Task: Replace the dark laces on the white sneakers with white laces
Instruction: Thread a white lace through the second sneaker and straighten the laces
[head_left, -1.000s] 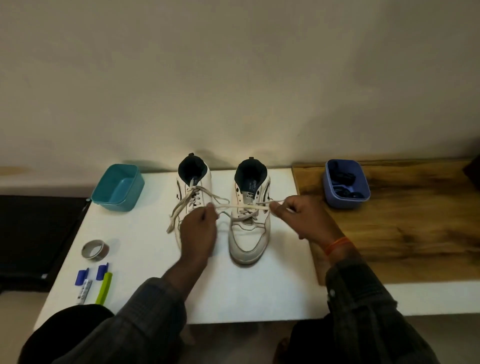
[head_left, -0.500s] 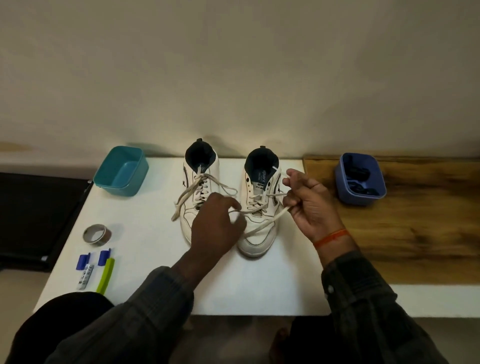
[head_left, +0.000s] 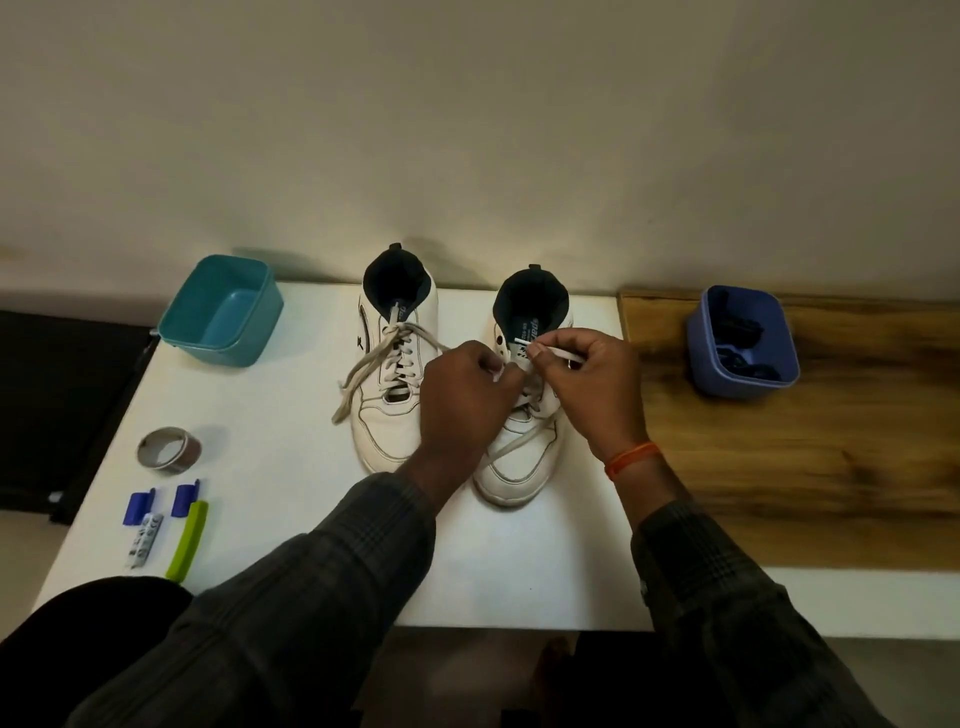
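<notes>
Both hands now close together over right sneaker (head_left: 524, 457), no longer spread wide pulling lace taut. Right hand (head_left: 597, 379) pinches white lace (head_left: 553, 353) tip near top eyelets; left hand (head_left: 467, 395) curls on other end at tongue. Judgement: tightening done, threading upper eyelets under way. Left sneaker (head_left: 387, 415) already laced white, ends loose. Dark laces (head_left: 740, 343) sit in blue tub (head_left: 701, 358), well apart.
</notes>
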